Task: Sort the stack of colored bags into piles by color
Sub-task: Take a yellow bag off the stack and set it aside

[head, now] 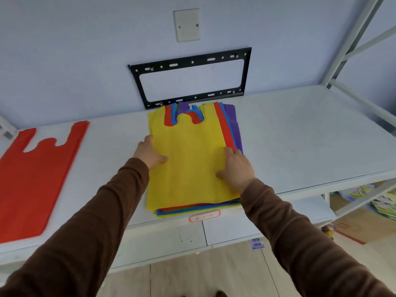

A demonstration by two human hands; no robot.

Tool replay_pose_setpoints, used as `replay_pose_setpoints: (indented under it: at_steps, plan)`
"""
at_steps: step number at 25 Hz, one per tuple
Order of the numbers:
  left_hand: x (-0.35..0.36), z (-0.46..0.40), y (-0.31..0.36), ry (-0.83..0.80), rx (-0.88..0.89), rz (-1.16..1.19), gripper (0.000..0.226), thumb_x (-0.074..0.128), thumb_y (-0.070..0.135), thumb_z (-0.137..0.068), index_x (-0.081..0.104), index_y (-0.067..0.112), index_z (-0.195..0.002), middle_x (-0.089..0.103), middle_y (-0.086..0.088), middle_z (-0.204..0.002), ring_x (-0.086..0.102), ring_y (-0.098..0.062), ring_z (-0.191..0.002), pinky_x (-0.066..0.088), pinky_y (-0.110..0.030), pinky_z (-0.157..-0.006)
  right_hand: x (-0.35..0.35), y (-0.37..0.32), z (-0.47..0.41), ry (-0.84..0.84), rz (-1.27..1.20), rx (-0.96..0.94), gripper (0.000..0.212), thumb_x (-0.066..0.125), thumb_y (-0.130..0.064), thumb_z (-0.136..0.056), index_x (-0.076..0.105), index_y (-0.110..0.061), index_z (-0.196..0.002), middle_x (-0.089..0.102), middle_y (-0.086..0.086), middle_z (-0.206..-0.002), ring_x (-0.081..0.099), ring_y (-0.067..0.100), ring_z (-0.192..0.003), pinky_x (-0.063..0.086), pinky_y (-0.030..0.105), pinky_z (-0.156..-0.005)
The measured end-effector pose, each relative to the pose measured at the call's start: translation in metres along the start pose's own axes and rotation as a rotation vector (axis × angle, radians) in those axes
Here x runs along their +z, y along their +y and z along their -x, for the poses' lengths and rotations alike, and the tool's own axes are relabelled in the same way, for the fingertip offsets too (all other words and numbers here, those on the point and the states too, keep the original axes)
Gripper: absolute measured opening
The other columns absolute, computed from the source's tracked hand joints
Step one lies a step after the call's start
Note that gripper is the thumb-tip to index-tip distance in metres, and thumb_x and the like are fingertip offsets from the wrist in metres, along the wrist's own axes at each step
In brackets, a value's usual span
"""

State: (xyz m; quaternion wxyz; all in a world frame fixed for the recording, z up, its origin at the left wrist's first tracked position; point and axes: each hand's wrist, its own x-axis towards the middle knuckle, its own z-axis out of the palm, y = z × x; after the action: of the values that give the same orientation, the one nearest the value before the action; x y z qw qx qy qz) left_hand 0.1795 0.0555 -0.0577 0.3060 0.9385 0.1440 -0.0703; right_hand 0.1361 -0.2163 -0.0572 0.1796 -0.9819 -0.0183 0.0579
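hands: left hand (149, 154) and right hand (235, 166) grip the side edges of the yellow bag (188, 159) | place: atop the mixed stack (230, 125), mid tabletop (300, 133) | step: likely lifting yellow off; next needs a clean peel, new pile apart from the red pile (36, 179) | axis: long axis front-to-back, handles toward the wall

A yellow bag (188, 163) lies flat atop the fanned stack of colored bags (230, 127), while a red pile (36, 179) lies well apart to the left.
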Motion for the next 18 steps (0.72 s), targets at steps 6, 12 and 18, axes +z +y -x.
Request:
replay_pose_setpoints:
  at_steps: [6, 12, 18]
  plan:
    - [-0.001, 0.005, -0.002, 0.093, 0.048, 0.0, 0.095, 0.081, 0.034, -0.074, 0.027, 0.018, -0.15, 0.034, -0.017, -0.141, 0.049, -0.036, -0.122, 0.043, -0.043, -0.105, -0.011, -0.004, 0.0, -0.079, -0.644, -0.121, 0.062, 0.054, 0.0, -0.088, 0.044, -0.028, -0.142, 0.057, 0.008, -0.131, 0.061, 0.026, -0.098, 0.053, 0.044, -0.085]
    - [-0.008, 0.017, -0.019, 0.12, 0.013, 0.199, 0.068, 0.068, 0.042, -0.085, 0.038, 0.013, -0.139, 0.059, -0.013, -0.113, 0.062, -0.031, -0.103, 0.049, -0.042, -0.094, -0.038, 0.01, -0.01, -0.215, -1.301, 0.174, 0.04, 0.051, -0.001, -0.094, 0.064, -0.021, -0.125, 0.066, 0.011, -0.118, 0.067, 0.029, -0.085, 0.058, 0.04, -0.081]
    - [-0.001, 0.025, 0.001, 0.069, 0.091, 0.209, 0.072, 0.075, 0.031, -0.082, 0.036, 0.014, -0.14, 0.063, -0.013, -0.102, 0.062, -0.026, -0.092, 0.044, -0.033, -0.079, -0.047, 0.047, 0.003, -0.091, -1.197, 0.163, 0.04, 0.048, 0.004, -0.09, 0.068, -0.015, -0.12, 0.066, 0.009, -0.117, 0.065, 0.027, -0.088, 0.056, 0.039, -0.081]
